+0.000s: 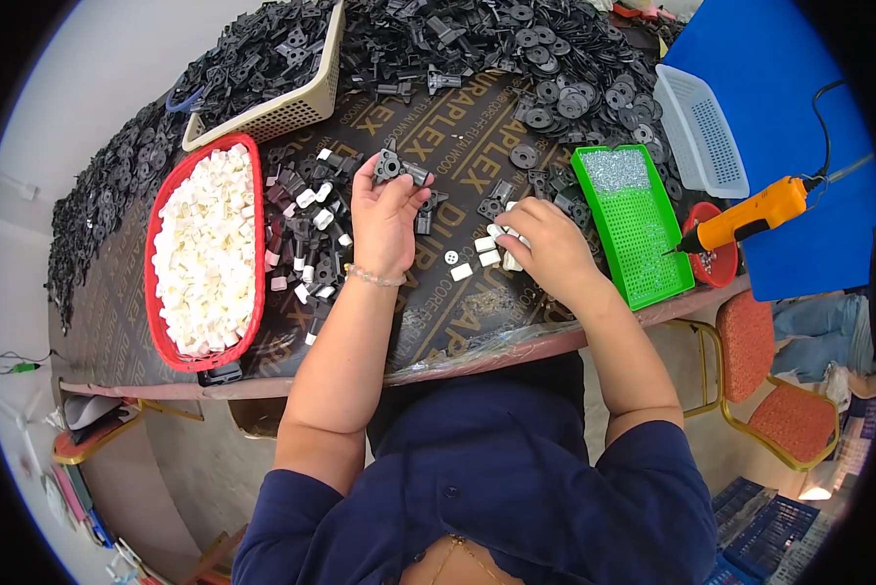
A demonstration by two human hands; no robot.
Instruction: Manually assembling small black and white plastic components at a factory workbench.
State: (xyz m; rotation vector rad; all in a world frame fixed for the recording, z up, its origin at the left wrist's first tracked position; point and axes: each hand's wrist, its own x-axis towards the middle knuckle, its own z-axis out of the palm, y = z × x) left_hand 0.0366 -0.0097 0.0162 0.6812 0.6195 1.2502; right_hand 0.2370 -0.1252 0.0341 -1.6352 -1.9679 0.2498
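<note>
My left hand (384, 219) is closed around a black plastic part (389, 166) with a round, holed flange and a short tube, held up above the table. To its right, my right hand (553, 252) pinches a small white plastic block (496, 231) at its fingertips. Several more white blocks (461, 272) lie on the table just under and beside those fingers. One white piece with holes (451, 257) faces up between the two hands. Another black part (496, 200) rests just beyond my right fingertips. Left of my left wrist, black parts with white blocks fitted on them (306, 198) lie in a loose pile.
A red basket (260, 219) heaped with white blocks stands at left, a cream basket (332, 73) of black parts behind it. At right are a green tray (679, 263) of small screws, a red bowl (728, 273), an orange electric screwdriver (755, 212) and a translucent basket (696, 136). Black discs (574, 97) are heaped behind.
</note>
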